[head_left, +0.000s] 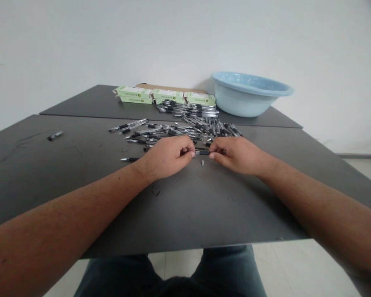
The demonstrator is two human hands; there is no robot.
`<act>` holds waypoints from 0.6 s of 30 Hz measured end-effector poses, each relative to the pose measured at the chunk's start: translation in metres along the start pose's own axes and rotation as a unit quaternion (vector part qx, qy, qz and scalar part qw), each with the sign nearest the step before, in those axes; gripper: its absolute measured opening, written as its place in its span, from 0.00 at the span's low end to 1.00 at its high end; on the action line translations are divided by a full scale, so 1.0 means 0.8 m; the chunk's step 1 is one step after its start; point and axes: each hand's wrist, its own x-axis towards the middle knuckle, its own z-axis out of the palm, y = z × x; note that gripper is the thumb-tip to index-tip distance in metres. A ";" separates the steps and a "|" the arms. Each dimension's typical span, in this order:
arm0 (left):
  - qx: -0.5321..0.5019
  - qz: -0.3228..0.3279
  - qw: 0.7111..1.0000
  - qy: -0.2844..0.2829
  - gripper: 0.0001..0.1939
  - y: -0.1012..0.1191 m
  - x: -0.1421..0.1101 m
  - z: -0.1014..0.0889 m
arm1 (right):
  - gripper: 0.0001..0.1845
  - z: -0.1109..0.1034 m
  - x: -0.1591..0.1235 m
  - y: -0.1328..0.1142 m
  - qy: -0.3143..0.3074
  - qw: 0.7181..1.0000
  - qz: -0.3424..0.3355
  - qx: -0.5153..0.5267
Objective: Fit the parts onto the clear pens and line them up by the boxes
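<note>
Between my two hands lies a pen barrel (202,152) with a black grip, held level just above the dark table. My left hand (172,156) pinches its left end between thumb and fingers. The right end sits in the pinched fingertips of my right hand (235,153). Just below the barrel, a small silver cone-shaped pen tip (203,163) rests on the table. A heap of pens and pen parts (173,131) spreads right behind my hands. Partly covered by my left forearm is a pen (130,159) with a silver tip.
Green-and-white boxes (168,95) stand stacked in a row at the back, with a bundle of pens (188,109) before them. A light blue basin (247,97) stands at the back right. A short pen piece (55,135) lies far left on the dark table (185,214).
</note>
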 end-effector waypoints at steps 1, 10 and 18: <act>0.002 0.001 1.000 -0.001 0.04 0.000 0.000 0.000 | 0.12 0.000 0.000 0.000 -0.005 1.000 -0.010 -0.010; 0.000 -0.002 1.000 -0.003 0.04 0.003 0.001 -0.001 | 0.16 -0.003 0.001 -0.001 -0.021 1.000 -0.008 -0.007; 0.008 0.007 1.000 0.007 0.06 0.002 0.001 0.000 | 0.16 -0.003 0.003 -0.002 -0.022 0.999 -0.016 -0.021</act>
